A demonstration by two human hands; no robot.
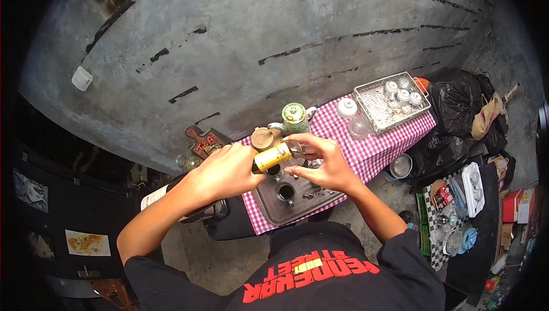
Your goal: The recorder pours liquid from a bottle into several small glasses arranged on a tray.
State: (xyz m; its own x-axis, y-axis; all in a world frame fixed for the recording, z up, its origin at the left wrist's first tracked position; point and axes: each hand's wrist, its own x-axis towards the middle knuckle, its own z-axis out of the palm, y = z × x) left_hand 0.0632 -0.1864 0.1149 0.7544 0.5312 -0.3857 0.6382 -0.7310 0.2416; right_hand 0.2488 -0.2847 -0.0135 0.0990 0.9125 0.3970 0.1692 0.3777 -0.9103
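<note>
Over the tray, my left hand (227, 170) is closed around the dark end of a yellow-labelled cylindrical container (273, 157). At its other end, my right hand (323, 164) curls thumb and fingers around a clear glass piece (295, 153). I cannot tell whether this glass is part of the container or a separate cup. Below, a glass cup of dark liquid (285, 192) stands on the brown tray (274, 214). A second dark-filled cup (274, 172) is partly hidden beneath the container.
A red-checked cloth (380, 148) covers the table. Behind my hands stand a round wooden lid (264, 138) and a green-patterned jug (294, 117). To the right are a glass jar (358, 128), a white-topped jar (346, 108) and a wire-sided tray (380, 120) with several cups. The grey wall rises behind.
</note>
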